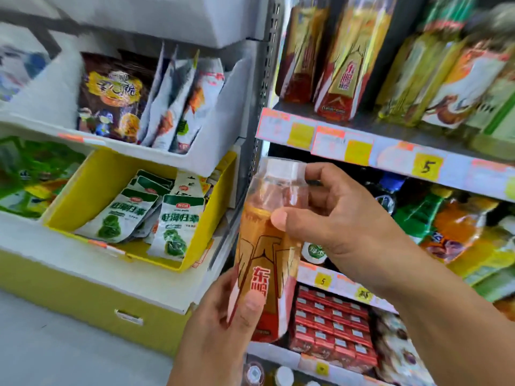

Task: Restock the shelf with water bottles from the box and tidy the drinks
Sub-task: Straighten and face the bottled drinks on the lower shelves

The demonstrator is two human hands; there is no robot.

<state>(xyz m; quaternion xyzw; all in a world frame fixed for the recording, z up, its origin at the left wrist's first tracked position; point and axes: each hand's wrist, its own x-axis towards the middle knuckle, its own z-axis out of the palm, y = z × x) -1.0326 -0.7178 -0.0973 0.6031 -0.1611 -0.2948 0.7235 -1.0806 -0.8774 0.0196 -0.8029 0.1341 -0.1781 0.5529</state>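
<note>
The person holds one orange drink bottle (267,246) with both hands, out in front of the shelves. The left hand (220,327) is wrapped around the bottom part, thumb flat on the red label. The right hand (334,215) pinches the top part, just under the clear cap, with its thumb on the front and its fingers curled behind.

Two bottles that look just the same (320,57) stand on the top shelf (390,151), up above the right hand. I think this bottle belongs with them. To do it well, keep the bottle standing straight, lift it over the shelf edge with its yellow price tags, and set it down next to the other two with the label facing out. Let go only when it stands by itself.

Snack packets in a yellow bin (83,190) sit off beside the left hand. I cannot see any box of water.
</note>
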